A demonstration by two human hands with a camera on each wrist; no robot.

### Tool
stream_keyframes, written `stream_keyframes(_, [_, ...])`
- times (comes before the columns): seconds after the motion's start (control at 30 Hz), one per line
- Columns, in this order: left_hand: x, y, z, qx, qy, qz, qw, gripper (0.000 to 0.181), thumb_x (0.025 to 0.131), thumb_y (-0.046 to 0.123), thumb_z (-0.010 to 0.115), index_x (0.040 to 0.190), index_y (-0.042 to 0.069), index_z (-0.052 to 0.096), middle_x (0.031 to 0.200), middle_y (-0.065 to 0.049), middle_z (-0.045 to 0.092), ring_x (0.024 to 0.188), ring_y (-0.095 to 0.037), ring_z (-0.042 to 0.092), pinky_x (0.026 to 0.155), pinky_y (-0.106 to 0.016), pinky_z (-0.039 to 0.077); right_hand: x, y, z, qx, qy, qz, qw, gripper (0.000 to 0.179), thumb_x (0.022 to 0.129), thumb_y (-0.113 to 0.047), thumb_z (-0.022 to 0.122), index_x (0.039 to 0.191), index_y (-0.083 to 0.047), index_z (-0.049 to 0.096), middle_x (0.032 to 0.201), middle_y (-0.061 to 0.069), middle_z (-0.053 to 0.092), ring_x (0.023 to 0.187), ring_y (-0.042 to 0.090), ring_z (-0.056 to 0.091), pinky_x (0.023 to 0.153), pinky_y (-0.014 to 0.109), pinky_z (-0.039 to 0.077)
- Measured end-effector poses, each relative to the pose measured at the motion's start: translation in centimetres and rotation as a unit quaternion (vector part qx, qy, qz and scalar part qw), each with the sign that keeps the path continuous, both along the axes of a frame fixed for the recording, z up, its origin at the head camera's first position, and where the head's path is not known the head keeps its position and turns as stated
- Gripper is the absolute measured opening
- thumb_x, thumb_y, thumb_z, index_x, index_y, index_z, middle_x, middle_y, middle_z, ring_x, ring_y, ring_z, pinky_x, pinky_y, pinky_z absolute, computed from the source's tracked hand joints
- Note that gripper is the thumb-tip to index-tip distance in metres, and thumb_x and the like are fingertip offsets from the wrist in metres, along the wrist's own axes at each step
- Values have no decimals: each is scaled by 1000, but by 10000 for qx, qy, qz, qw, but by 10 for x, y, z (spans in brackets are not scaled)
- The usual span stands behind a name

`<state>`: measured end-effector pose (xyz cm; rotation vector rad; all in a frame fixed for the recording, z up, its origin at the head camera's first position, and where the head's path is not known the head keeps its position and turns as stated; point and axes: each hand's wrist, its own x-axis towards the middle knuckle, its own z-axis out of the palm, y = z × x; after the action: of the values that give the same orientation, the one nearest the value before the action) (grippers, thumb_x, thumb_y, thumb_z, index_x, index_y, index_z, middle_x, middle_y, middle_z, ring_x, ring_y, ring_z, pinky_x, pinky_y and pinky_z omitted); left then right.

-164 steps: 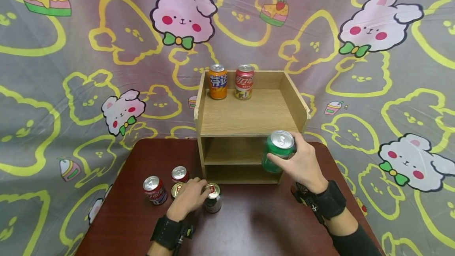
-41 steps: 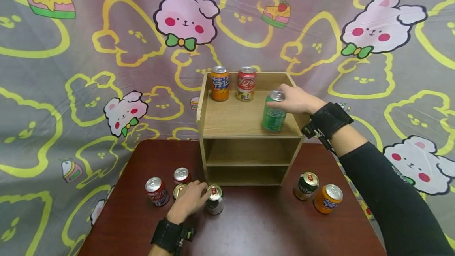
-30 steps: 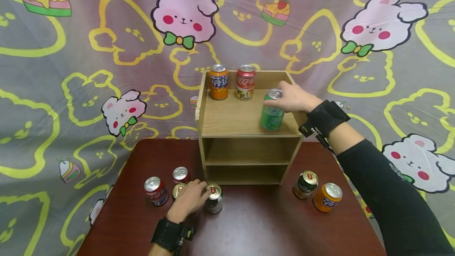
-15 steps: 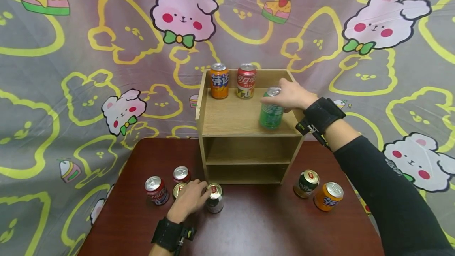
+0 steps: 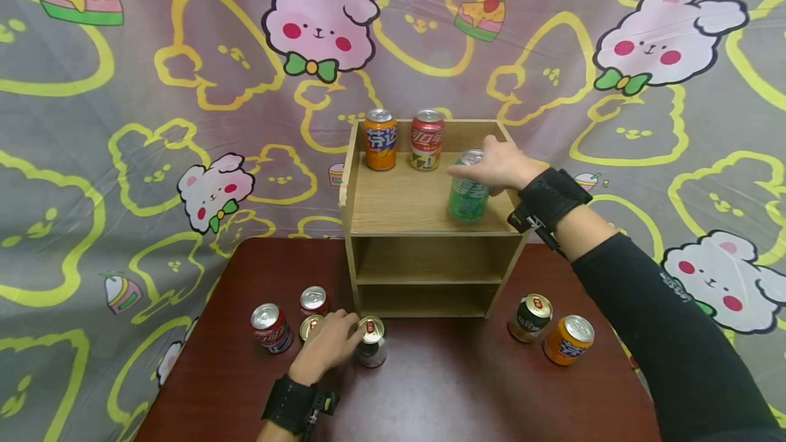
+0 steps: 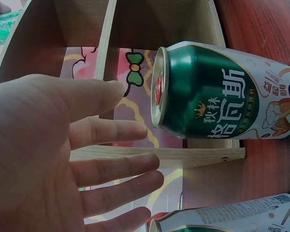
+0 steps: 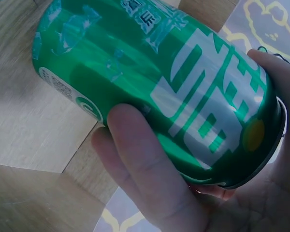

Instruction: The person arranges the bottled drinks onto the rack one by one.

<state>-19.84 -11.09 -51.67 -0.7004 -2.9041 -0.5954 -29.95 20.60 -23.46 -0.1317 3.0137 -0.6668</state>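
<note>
In the head view my right hand holds a green soda can upright by its upper part, at the front right of the top shelf. Whether its base touches the board I cannot tell. Fingers and thumb wrap round the green can in the right wrist view. My left hand hovers low among the cans on the table, fingers loosely extended and holding nothing. Just off its fingertips stands a green-and-white drink can. Another gold-topped can is partly hidden behind that hand.
A wooden shelf unit stands at the back of the dark red table. An orange can and a red can stand on its top level. Red cans sit left; a dark green can and orange can sit right.
My right hand has lifted the green can from in front of the lower shelves to the top level, then shifted it slightly left. The left hand has stayed in place.
</note>
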Motion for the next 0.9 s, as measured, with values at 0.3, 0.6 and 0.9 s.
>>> stream_keyframes(0.3, [0,1,2,-2,36,-18,10000,17,90,24,62,90,7,64,78,-5,54,76,-26,56,66,-41,44,1,-1,-2,89,-93,28,9999,69,82,-63,57,104,2,54,97,19,60,64,27,67,57,36,54])
stream_keyframes(0.6, [0,-1,0,13,-130,40,9999,22,91,27,62,95,5,66,84,-7,57,82,-28,58,70,-44,46,-3,2,-3,-234,-160,89,9996,75,84,-57,59,121,6,44,103,22,54,75,31,66,56,36,55])
stream_keyframes(0.9, [1,-4,0,-48,-173,98,9998,24,91,27,62,100,4,66,89,-9,59,86,-30,59,74,-45,46,-13,6,-1,-371,-355,9,9987,80,84,-55,60,125,10,39,108,24,51,83,34,64,58,37,55])
